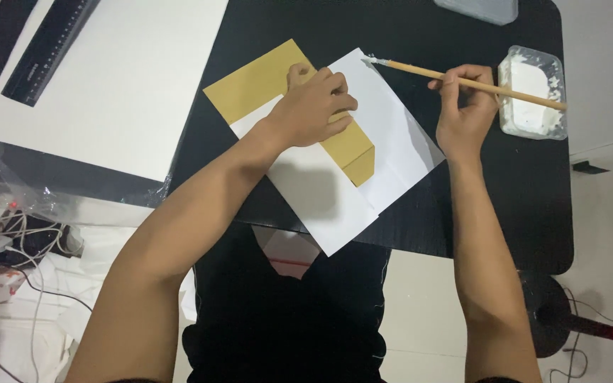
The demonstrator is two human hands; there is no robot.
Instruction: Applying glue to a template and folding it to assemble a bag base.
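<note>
Head view: left hand (313, 106) flat on tan card (264, 84), fingers (338, 92) curled, pressing card against white sheets (384, 135) on black desk (519, 184); grasping nothing. Right hand (466, 106) fingers clenched around wooden brush (462, 81), mid-handle. Brush tip at white sheet's upper corner, apparently touching. Handle end over white paste tub (533, 92). Far left: black ruler (47, 46) on large white board (115, 78).
</note>
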